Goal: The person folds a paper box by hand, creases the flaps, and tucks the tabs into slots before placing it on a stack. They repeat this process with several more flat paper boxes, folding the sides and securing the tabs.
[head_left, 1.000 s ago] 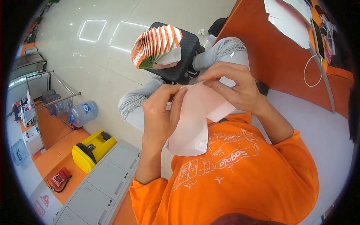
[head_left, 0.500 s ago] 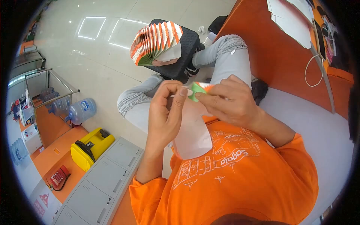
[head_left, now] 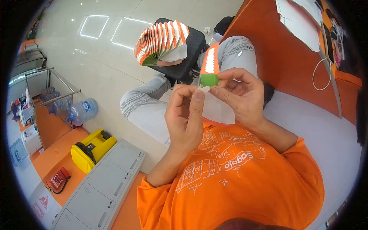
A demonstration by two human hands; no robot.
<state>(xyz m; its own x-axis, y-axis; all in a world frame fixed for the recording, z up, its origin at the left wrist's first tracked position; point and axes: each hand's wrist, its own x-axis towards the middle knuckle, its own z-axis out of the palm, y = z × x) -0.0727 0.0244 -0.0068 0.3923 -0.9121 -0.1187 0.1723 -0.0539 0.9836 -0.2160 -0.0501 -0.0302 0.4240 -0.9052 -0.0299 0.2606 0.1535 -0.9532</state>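
Observation:
A paper piece [head_left: 210, 63], orange with a row of white shapes and a green end, is pinched near that end between the thumb and fingers of my right hand [head_left: 245, 96]. Just beside the green end, my left hand [head_left: 183, 111] closes thumb and forefinger on a small white tab [head_left: 204, 89]. My two thumbs are close together. Beneath them a pale white sheet [head_left: 219, 109] hangs in front of my shirt, partly covered by the hands. Beyond my knees, a fanned stack of folded orange, white and green paper [head_left: 163, 43] rests on a black seat [head_left: 194, 45].
On my right stands an orange desk [head_left: 264, 42] with white papers [head_left: 297, 25] and a white cable [head_left: 315, 73]. To the left are grey lockers [head_left: 101, 182], a yellow bin [head_left: 92, 151], a fire extinguisher [head_left: 58, 180] and large water bottles [head_left: 83, 112].
The paper piece has turned, so its orange patterned face now shows and points away from me. My left hand has moved right and slightly down. The white sheet has shifted right.

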